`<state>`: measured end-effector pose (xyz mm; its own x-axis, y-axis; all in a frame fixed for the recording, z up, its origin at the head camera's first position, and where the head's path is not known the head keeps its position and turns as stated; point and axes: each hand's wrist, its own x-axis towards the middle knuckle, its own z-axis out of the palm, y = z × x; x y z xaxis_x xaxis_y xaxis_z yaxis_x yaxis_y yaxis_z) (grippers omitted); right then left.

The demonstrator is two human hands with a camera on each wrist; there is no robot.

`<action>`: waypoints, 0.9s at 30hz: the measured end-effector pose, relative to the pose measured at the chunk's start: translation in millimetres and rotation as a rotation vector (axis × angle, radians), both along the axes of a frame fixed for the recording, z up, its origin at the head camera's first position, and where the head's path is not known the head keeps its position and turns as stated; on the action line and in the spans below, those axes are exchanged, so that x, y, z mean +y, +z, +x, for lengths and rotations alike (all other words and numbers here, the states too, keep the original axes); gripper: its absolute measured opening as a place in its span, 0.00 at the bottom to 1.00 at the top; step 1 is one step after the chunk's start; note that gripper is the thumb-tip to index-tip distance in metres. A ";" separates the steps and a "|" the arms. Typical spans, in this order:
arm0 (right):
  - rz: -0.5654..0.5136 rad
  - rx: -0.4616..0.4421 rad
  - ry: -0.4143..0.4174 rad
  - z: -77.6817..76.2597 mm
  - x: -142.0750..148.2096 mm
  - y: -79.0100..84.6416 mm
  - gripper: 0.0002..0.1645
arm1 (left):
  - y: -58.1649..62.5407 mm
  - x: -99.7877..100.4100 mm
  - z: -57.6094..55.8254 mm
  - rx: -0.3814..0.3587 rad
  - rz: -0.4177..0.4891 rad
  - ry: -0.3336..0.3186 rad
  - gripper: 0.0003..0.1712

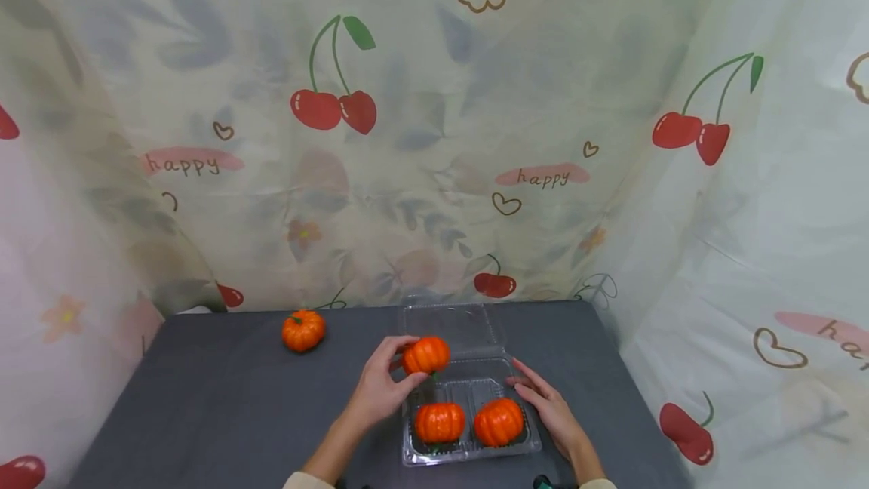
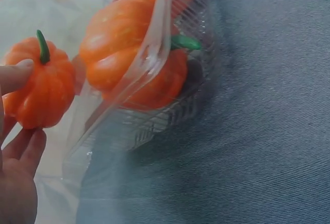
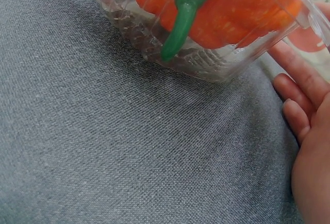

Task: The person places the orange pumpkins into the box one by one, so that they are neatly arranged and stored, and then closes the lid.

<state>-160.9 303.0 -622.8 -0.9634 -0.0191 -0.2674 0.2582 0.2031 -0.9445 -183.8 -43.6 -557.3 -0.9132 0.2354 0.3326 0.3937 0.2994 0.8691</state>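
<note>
- My left hand (image 1: 382, 389) grips an orange pumpkin (image 1: 428, 353) between thumb and bent fingers, spread about as wide as the fruit; my hand partly covers its left side.
- The held pumpkin appears over the back-left part of a clear plastic box (image 1: 434, 461); whether it touches the plastic, I cannot tell.
- Its green stem (image 2: 43, 47) points toward my body in the head view and upward in the left wrist view; its long axis runs roughly left to right, across the stem.
- My right hand (image 1: 547, 406) lies along the box's right side, fingers loosely extended, two slightly bent; whether they pinch the rim is hard to make out.
- Front-left pumpkin (image 1: 440, 422) and front-right pumpkin (image 1: 498, 422) sit side by side in the box, stems toward its near wall; the right wrist view cuts the latter off at the top.
- The transparent lid (image 1: 451, 327) lies folded back, its edges faint against the grey cloth (image 1: 204, 398).
- A lone pumpkin (image 1: 303, 330) stands far left, stem up.
- A dark object (image 1: 543, 482), cropped by the lower edge, defies identification.
</note>
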 end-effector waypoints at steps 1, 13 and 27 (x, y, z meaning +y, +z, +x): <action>-0.001 -0.003 0.000 0.0 0.1 -0.2 0.34 | -1.6 1.5 1.0 -0.015 -0.002 0.002 0.31; 0.033 0.002 0.011 1.0 1.1 1.9 0.33 | -15.6 11.2 6.6 -0.047 -0.035 -0.030 0.32; 0.003 0.001 0.006 -0.7 2.2 -2.0 0.33 | -22.8 11.0 5.2 0.031 -0.111 -0.011 0.32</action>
<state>-161.5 305.2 -624.8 -0.9636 -0.0239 -0.2664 0.2560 0.2070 -0.9443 -178.6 -32.6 -580.1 -0.9000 0.2824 0.3321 0.4238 0.3882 0.8183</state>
